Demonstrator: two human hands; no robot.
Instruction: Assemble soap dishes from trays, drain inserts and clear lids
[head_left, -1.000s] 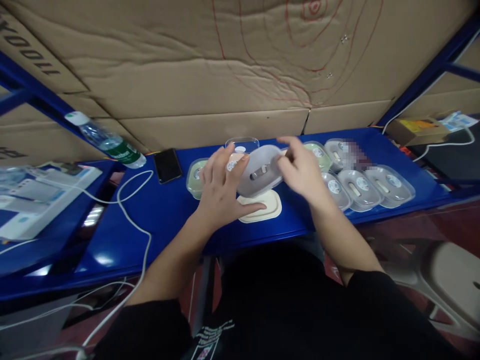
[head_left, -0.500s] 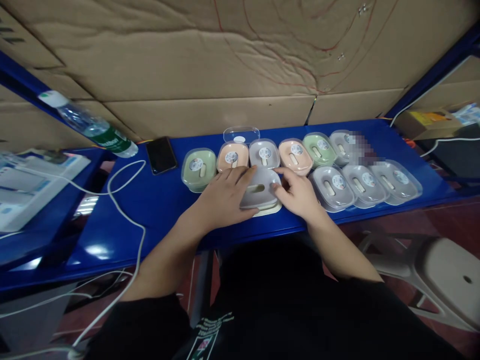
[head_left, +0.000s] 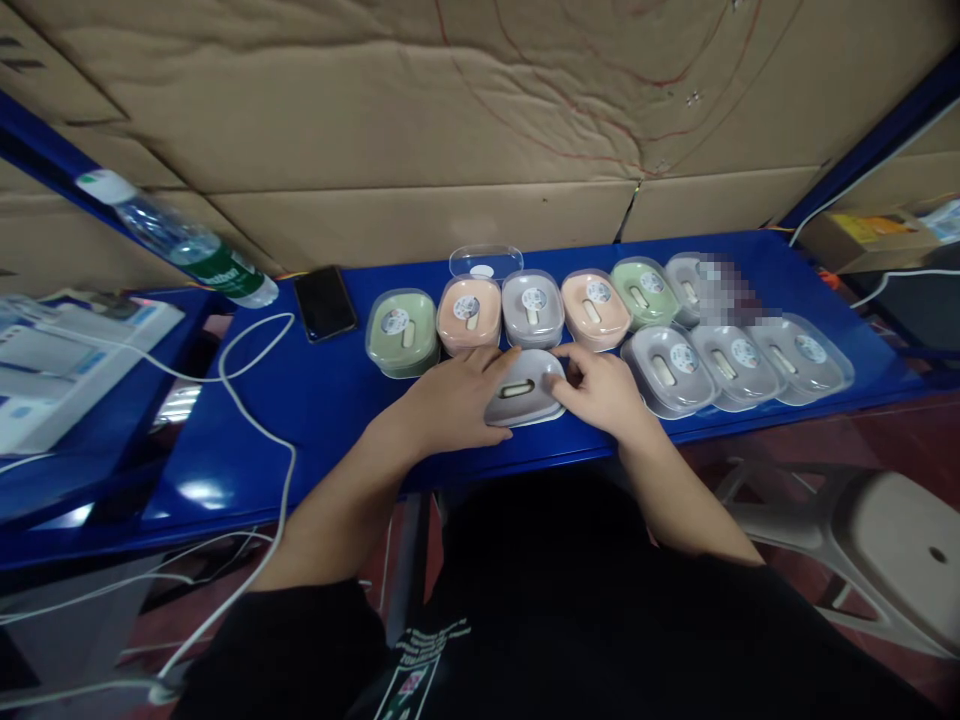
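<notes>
Between my two hands lies a grey soap dish point(head_left: 531, 405), a rounded tray with a slot and a pale piece inside the slot. My left hand point(head_left: 459, 400) grips its left side, fingers along the far edge and thumb at the near edge. On the opposite side my right hand point(head_left: 600, 388) holds it, thumb on the top surface and fingers curled at the far right edge. No clear lid shows on this dish. Just behind it stands a lidded grey dish point(head_left: 533, 308) with a round sticker.
Lidded dishes in green point(head_left: 403, 333), peach point(head_left: 469, 315) and grey point(head_left: 670, 370) line the blue table point(head_left: 322, 400). A loose clear lid point(head_left: 486, 262) stands behind them. To the left are a phone point(head_left: 325, 302), a water bottle point(head_left: 184, 240) and a white cable point(head_left: 289, 450). A stool point(head_left: 900, 540) stands right.
The grey tray, earlier raised over a cream base that showed along its near edge, now sits lower and the base is mostly hidden. Both hands keep their hold; the view has shifted slightly.
</notes>
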